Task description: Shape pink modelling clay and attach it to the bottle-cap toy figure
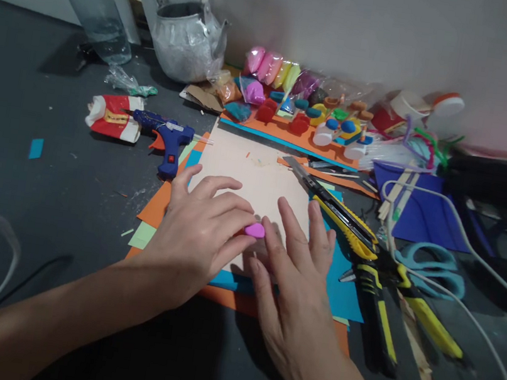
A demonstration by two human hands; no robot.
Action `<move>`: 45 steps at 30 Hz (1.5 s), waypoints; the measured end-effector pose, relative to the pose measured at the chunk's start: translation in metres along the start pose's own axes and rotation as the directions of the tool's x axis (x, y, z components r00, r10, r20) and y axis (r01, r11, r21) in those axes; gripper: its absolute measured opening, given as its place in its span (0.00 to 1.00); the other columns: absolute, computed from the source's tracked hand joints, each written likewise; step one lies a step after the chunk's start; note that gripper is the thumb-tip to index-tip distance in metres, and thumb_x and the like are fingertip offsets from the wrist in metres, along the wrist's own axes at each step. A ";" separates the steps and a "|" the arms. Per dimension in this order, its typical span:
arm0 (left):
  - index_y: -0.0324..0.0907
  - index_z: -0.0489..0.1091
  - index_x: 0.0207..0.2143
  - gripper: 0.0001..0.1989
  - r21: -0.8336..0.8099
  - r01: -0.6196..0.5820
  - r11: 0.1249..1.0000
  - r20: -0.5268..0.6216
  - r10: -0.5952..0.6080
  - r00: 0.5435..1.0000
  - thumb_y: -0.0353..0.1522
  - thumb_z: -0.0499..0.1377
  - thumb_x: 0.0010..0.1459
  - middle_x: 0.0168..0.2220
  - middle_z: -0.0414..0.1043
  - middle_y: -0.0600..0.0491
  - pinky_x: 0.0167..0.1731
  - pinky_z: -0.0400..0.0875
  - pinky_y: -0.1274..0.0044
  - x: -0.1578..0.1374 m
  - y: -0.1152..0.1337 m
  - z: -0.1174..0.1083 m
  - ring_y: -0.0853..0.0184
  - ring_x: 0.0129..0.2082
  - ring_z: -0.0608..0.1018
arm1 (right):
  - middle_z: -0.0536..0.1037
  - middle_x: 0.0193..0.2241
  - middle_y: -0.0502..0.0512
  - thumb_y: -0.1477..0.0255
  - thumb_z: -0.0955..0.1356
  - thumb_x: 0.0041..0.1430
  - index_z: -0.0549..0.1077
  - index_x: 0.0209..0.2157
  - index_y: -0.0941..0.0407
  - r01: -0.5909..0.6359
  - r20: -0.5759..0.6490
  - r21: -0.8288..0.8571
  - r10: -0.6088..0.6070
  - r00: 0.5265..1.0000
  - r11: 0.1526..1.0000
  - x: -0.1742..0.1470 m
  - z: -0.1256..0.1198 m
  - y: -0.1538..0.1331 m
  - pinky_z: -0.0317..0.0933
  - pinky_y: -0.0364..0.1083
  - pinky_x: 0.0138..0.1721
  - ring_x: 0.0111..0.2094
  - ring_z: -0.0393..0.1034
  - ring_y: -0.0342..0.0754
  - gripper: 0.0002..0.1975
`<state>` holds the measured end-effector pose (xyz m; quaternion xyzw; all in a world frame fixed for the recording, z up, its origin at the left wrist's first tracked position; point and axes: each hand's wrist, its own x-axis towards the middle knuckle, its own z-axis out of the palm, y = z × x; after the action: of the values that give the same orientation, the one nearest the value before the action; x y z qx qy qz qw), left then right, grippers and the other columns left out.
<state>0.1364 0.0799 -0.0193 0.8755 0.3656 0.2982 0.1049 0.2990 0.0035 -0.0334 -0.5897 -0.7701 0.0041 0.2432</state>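
Observation:
A small lump of pink modelling clay (255,230) is pinched between the thumb and forefinger of my left hand (202,230). The other fingers of that hand are spread over the stacked sheets. My right hand (296,272) lies just to the right, its fingers apart, with the forefinger tip beside the clay; whether it touches the clay I cannot tell. Beneath both hands is a pale pink sheet of paper (237,168), on top of blue and orange sheets (347,293).
A blue glue gun (172,143) lies left of the paper. To the right are a yellow box cutter (344,219), pliers (376,310) and blue-handled scissors (437,268). Behind stand a metal kettle (185,40), a water bottle (91,0), bagged clay (271,69) and small clay models (299,122).

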 end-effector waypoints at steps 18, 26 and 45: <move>0.44 0.76 0.38 0.07 0.021 0.004 1.000 0.033 -0.005 0.999 0.36 0.59 0.64 0.42 0.82 0.51 0.61 0.48 0.49 -0.001 -0.001 -0.003 0.53 0.55 0.74 | 0.62 0.66 0.66 0.71 0.62 0.68 0.65 0.59 0.57 0.002 -0.021 -0.013 -0.002 1.000 1.000 0.003 -0.004 0.006 0.40 0.78 0.62 0.71 0.38 0.66 0.19; 0.44 0.75 0.39 0.05 0.028 -0.024 0.999 0.029 0.024 0.999 0.32 0.60 0.64 0.42 0.81 0.54 0.61 0.46 0.48 -0.002 0.000 -0.002 0.54 0.55 0.74 | 0.68 0.62 0.64 0.73 0.63 0.67 0.71 0.50 0.55 0.013 -0.068 0.047 -0.010 0.998 0.999 0.012 -0.005 0.013 0.42 0.77 0.61 0.69 0.46 0.66 0.11; 0.45 0.75 0.42 0.07 0.038 -0.014 0.999 0.059 0.011 0.998 0.35 0.58 0.65 0.44 0.81 0.54 0.63 0.43 0.50 -0.003 -0.001 -0.004 0.55 0.56 0.73 | 0.74 0.56 0.60 0.72 0.66 0.66 0.73 0.48 0.53 0.057 -0.068 0.115 -0.049 0.996 0.992 0.019 -0.007 0.027 0.45 0.73 0.62 0.66 0.55 0.62 0.10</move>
<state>0.1322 0.0786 -0.0180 0.8880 0.3624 0.2658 0.0969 0.3229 0.0273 -0.0277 -0.5536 -0.7757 0.0235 0.3021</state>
